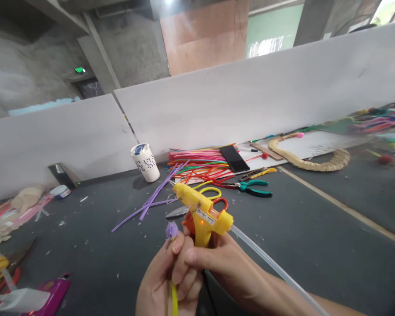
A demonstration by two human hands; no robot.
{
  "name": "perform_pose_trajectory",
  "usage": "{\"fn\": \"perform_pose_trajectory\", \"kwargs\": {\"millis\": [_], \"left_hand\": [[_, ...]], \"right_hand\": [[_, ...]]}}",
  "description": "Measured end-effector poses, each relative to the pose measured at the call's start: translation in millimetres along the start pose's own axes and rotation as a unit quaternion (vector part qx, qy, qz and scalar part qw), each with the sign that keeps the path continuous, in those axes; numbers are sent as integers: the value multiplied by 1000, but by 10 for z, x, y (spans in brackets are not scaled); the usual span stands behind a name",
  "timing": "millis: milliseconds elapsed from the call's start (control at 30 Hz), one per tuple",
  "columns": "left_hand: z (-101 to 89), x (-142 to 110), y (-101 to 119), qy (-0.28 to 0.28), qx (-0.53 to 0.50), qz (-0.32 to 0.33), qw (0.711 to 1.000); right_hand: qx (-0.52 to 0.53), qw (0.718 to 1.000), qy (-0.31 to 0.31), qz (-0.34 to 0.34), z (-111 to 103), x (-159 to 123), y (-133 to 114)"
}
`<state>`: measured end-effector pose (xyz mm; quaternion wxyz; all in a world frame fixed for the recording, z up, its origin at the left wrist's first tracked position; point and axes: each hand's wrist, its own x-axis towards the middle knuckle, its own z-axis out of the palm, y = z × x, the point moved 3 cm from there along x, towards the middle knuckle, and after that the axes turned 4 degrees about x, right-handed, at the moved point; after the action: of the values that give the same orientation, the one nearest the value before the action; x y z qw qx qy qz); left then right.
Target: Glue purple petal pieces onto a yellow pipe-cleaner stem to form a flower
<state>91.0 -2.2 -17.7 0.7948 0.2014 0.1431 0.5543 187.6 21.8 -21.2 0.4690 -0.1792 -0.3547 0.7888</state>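
My left hand [171, 267] is closed around a yellow stem [174, 298] topped by a small purple fuzzy tuft [171, 230], which pokes out above the fingertips. In my right hand [220, 259] is a yellow hot glue gun [197, 199], gripped by its handle, with its nozzle pointing up and to the left. A small orange light glows on its side. From its back end a long clear glue stick [270, 261] runs down to the right. The two hands touch. Behind the gun lie scissors [177, 213], partly hidden, and purple pipe cleaners [156, 195].
Colourful pipe cleaners [197, 162] lie by a white partition [250, 92], with a black phone [234, 159] on them. A white cup [145, 163] stands to their left; teal-handled pliers [255, 188] lie right. A magenta tool [54, 294] sits at lower left, a beige curved piece [312, 162] at right.
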Motion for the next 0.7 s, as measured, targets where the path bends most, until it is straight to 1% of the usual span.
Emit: {"fn": "perform_pose_trajectory", "kwargs": {"millis": [100, 200, 267, 367, 467, 567, 633, 700], "left_hand": [[-4, 6, 22, 13, -13, 3, 1000], [-4, 17, 37, 9, -29, -3, 1000], [-13, 27, 28, 4, -34, -5, 999], [-36, 44, 1, -1, -32, 4, 999], [-43, 55, -21, 2, 7, 20, 1000], [-27, 53, -25, 22, 65, 32, 997], [-8, 44, -12, 39, 98, 42, 994], [12, 31, 21, 55, 126, 66, 988]], "right_hand": [[0, 1000, 21, -3, -14, 15, -49], [-4, 999, 50, -4, -56, 15, -79], [-11, 999, 46, 7, -70, 13, -72], [-15, 999, 52, -1, -82, 10, -64], [-8, 999, 49, -5, -74, 12, -59], [-1, 999, 38, -11, -58, 21, -68], [0, 998, 60, -17, -63, 28, -85], [-6, 995, 92, -31, -72, 32, -115]]}}
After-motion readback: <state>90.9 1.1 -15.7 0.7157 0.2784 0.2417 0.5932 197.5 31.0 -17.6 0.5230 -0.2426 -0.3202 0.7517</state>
